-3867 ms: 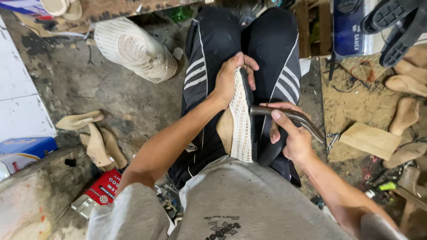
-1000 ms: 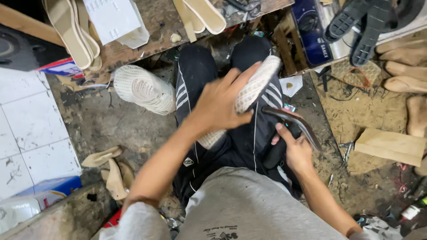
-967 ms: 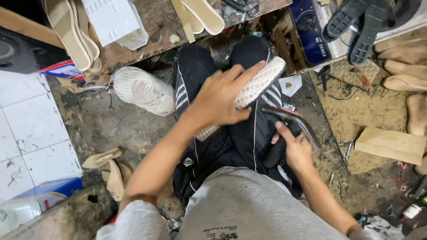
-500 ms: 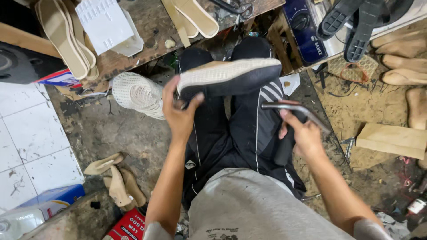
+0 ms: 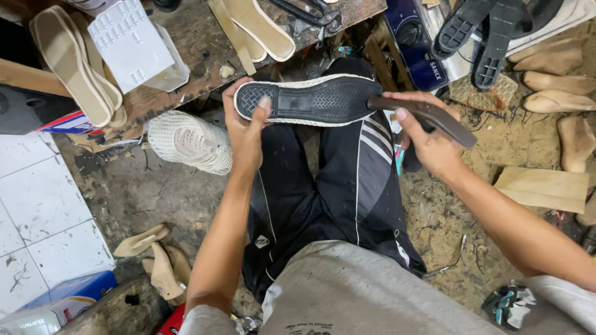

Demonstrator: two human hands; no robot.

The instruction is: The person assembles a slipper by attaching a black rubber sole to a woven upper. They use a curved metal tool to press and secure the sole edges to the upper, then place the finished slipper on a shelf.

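Note:
My left hand (image 5: 244, 121) grips the heel end of a shoe (image 5: 310, 100) held sole-up above my knees; the sole is black with a woven cream edge. My right hand (image 5: 428, 144) holds a dark, flat, curved tool (image 5: 427, 116), whose tip touches the toe end of the sole. Both hands are raised over my black striped trousers (image 5: 335, 186).
A wooden bench (image 5: 186, 74) ahead carries beige insoles (image 5: 68, 62), a white moulded block (image 5: 131, 42) and pliers. A cream woven upper (image 5: 189, 141) lies on the dirty floor. Black soles (image 5: 484, 31), wooden lasts (image 5: 552, 62) and a board (image 5: 543, 188) are at the right; white tiles at the left.
My left hand lifted the shoe from my lap and turned it sole-up and sideways. My right hand brought the dark tool up to the toe end.

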